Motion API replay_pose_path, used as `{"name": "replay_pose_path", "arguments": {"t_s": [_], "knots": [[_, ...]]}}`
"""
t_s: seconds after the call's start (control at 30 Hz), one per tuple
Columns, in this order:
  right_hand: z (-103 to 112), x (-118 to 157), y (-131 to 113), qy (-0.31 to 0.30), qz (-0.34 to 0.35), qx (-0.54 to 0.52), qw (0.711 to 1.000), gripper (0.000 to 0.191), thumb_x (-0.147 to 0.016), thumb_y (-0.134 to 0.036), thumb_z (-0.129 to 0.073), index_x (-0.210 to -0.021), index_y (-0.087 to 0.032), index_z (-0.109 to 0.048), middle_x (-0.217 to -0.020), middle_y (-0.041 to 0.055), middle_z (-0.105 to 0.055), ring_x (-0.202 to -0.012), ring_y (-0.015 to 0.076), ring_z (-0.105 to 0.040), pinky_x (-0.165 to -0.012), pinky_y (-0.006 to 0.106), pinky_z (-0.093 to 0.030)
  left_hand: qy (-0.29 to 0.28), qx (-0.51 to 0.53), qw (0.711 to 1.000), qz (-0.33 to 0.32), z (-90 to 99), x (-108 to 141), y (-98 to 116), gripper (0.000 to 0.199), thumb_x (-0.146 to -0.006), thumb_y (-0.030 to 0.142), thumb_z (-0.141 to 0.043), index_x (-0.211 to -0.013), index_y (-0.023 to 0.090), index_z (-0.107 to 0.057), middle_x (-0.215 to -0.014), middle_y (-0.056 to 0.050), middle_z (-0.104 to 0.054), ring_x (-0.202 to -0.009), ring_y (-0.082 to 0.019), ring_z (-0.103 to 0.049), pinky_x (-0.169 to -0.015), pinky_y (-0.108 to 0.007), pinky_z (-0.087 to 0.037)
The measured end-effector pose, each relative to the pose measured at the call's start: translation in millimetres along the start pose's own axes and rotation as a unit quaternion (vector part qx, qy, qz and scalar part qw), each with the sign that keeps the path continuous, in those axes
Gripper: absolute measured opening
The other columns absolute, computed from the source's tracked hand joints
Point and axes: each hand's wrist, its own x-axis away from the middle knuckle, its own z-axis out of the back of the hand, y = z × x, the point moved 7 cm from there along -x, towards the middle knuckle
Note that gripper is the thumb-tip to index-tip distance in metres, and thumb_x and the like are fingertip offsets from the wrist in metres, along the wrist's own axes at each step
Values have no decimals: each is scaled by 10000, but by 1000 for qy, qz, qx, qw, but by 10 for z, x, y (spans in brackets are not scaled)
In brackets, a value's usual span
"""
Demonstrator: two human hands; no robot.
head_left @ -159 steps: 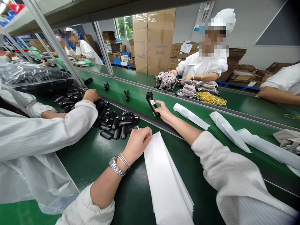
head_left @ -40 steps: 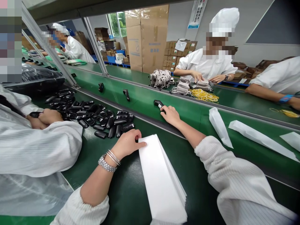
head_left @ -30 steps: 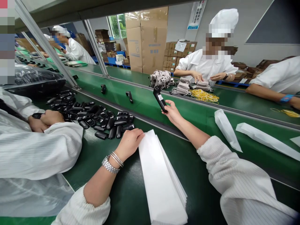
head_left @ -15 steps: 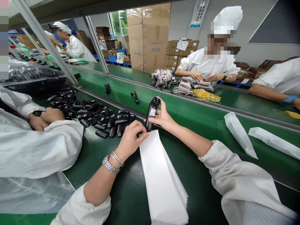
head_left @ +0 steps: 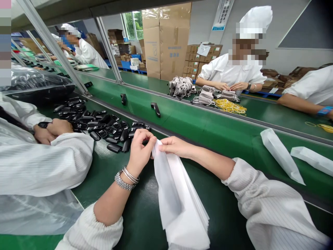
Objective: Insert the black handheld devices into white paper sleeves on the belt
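Clamping thumb and fingertips together, our left hand (head_left: 139, 151) and right hand (head_left: 178, 146) grip the top of a thin translucent white sleeve (head_left: 161, 184). Half a second ago our right hand held a curved black plastic device bare; now a long grey shape (head_left: 173, 198) shows through the sleeve below our grip. Beneath lies a fanned white sleeve stack (head_left: 194, 211); leftward, glossy black plastic pieces (head_left: 113, 148).

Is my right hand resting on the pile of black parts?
No, your right hand pinches the top end of a white sleeve.
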Motion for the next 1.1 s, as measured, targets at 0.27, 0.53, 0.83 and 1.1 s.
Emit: {"name": "replay_pose_path", "arguments": {"t_s": [0.27, 0.53, 0.83, 1.1], "knots": [[1059, 327, -693, 358, 136, 249, 889, 334, -969, -509, -408, -898, -220, -560, -721, 19, -571, -723, 193, -584, -725, 326, -475, -140, -120, 980, 80, -216, 62, -277, 173, -878, 345, -608, -830, 183, -645, -901, -32, -573, -803, -168, -549, -756, -310, -453], [1393, -55, -414, 324, 41, 581, 745, 423, -895, -278, -512, -1315, -233, -514, -1200, 125, -589, -1157, 290, -539, -969, 411, -429, -194, -156, 969, 13, -306, 103, -186, 226, -934, 220, -490, -745, 179, -607, -790, -11, -578, -760, -156, -562, -687, -283, -383], [1700, -1085, -57, 328, -94, 554, 759, 297, -919, -320, -483, -1186, -241, -586, -1214, 135, -547, -1172, 303, -523, -999, 469, -416, -208, -125, 970, 3, -348, 94, -180, 268, -937, 173, -453, -692, 176, -561, -674, 7, -602, -647, -131, -544, -651, -264, -371], [1478, -672, -64, 370, 48, 148, 916, 587, -839, -206, -472, -1368, -287, -230, -946, -13, -621, -848, 170, -665, -782, 352, -553, -183, -130, 974, -21, -291, 112, -128, 147, -918, 211, -535, -779, 189, -577, -748, 18, -607, -708, -139, -550, -727, -277, -384]]}}
